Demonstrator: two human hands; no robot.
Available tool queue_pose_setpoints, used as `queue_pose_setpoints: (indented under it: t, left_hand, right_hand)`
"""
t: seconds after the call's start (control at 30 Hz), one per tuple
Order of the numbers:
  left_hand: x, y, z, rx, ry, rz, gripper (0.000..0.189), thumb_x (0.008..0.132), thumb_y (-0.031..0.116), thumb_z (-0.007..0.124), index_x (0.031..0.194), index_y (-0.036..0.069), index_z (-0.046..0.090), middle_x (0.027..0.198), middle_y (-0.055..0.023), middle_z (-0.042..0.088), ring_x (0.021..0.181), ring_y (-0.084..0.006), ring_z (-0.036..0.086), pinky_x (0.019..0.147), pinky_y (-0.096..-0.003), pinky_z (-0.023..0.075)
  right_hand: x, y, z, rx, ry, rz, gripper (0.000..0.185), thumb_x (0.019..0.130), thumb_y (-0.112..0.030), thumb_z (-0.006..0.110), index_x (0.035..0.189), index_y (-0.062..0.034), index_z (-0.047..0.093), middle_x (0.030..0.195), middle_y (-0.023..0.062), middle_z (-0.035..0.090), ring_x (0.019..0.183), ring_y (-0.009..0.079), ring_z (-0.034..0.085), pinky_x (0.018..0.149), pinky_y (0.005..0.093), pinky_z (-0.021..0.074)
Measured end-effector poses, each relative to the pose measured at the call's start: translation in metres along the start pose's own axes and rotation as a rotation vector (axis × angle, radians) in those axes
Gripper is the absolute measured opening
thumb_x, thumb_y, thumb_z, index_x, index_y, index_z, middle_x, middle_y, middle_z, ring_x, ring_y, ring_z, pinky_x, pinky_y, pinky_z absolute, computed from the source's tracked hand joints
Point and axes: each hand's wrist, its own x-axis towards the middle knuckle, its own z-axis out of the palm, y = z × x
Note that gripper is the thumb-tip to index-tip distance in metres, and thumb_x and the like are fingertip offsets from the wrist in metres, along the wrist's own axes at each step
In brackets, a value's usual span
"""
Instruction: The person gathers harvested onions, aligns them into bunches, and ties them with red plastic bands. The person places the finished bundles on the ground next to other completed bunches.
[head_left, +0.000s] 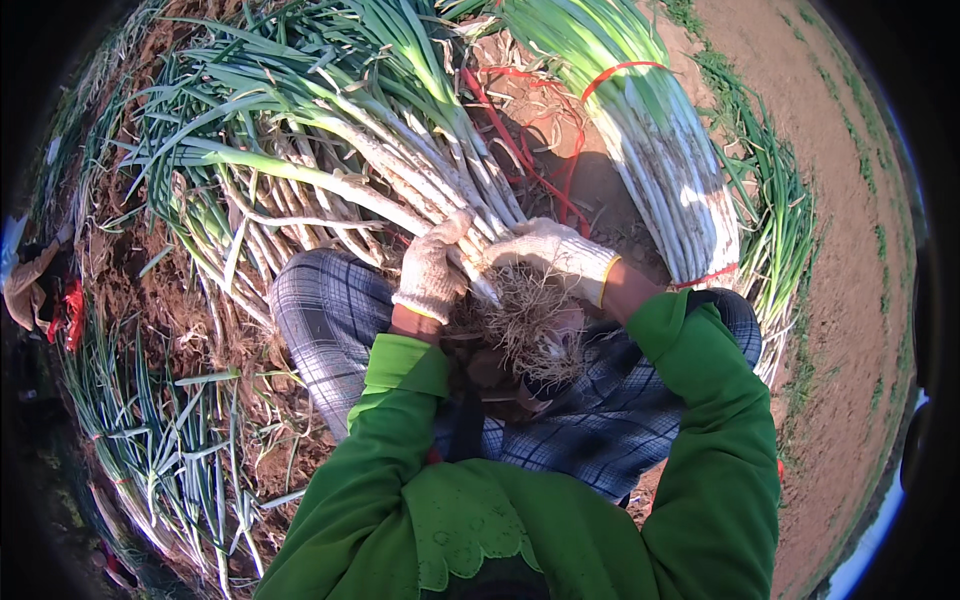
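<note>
My left hand (433, 268), in a knitted work glove, is closed around the lower white stalks of several long green onions (390, 169). Beside it on the right, my gloved right hand (551, 251) grips the same onions just above their roots. The matted roots (536, 322) hang over my lap, between my knees in plaid trousers. The onions' green leaves point up and left, away from me. To the right of my right hand lies a thick onion bundle (660, 157), bound with red ties near its leaves and near its base.
Loose red strapping (525, 154) lies on the soil between the onions and the bound bundle. More onions (292, 202) lie at the left, with another pile (172, 465) at lower left and others (772, 247) at far right. A red plastic item (73, 315) is at the left edge.
</note>
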Motion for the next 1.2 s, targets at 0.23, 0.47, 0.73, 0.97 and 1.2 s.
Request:
queue_pose_setpoints:
  t: [0.23, 0.47, 0.73, 0.97, 1.2]
  left_hand:
    - [0.015, 0.029, -0.011, -0.195, 0.220, 0.189, 0.012, 0.097, 0.012, 0.067, 0.103, 0.001, 0.068, 0.091, -0.0047, 0.070, 0.074, -0.0129, 0.066, 0.063, -0.0237, 0.0562]
    - [0.026, 0.030, -0.014, -0.180, 0.195, 0.137, 0.016, 0.094, 0.007, 0.070, 0.108, 0.001, 0.067, 0.091, -0.0062, 0.071, 0.075, -0.0160, 0.069, 0.061, -0.0290, 0.0595]
    - [0.031, 0.008, -0.015, -0.098, 0.285, 0.259, 0.016, 0.098, 0.008, 0.062, 0.109, 0.000, 0.068, 0.100, -0.0096, 0.069, 0.086, -0.0224, 0.067, 0.079, -0.0369, 0.0574]
    - [0.024, 0.026, -0.017, 0.064, 0.008, 0.164, 0.027, 0.099, 0.023, 0.066, 0.113, 0.001, 0.061, 0.091, -0.0084, 0.066, 0.084, -0.0222, 0.069, 0.079, -0.0407, 0.0609]
    - [0.016, -0.008, -0.033, 0.435, 0.320, 0.243, 0.043, 0.093, 0.043, 0.073, 0.105, 0.003, 0.063, 0.064, 0.0018, 0.055, 0.045, -0.0120, 0.053, 0.041, -0.0290, 0.0426]
  right_hand:
    - [-0.031, -0.007, 0.001, -0.095, 0.136, -0.056, 0.060, 0.074, -0.039, 0.084, 0.116, 0.0010, 0.068, 0.098, 0.0073, 0.070, 0.082, 0.0111, 0.063, 0.069, 0.0268, 0.0497]
    - [-0.055, 0.026, 0.026, -0.242, 0.117, 0.292, 0.083, 0.081, -0.040, 0.078, 0.144, 0.0044, 0.047, 0.134, 0.0169, 0.061, 0.122, 0.0213, 0.057, 0.103, 0.0330, 0.0436]
    - [-0.051, 0.038, 0.080, 0.383, 0.209, 0.215, 0.107, 0.074, -0.022, 0.089, 0.158, -0.0032, 0.027, 0.136, 0.0129, 0.060, 0.119, 0.0190, 0.058, 0.101, 0.0304, 0.0457]
    - [-0.055, 0.053, 0.047, 0.525, 0.204, 0.165, 0.085, 0.081, -0.025, 0.081, 0.148, 0.0058, 0.039, 0.129, 0.0157, 0.063, 0.110, 0.0215, 0.064, 0.092, 0.0326, 0.0530]
    - [-0.047, 0.059, 0.062, 0.540, 0.164, 0.175, 0.072, 0.083, -0.016, 0.079, 0.145, -0.0005, 0.047, 0.125, 0.0099, 0.065, 0.106, 0.0197, 0.067, 0.090, 0.0330, 0.0544]
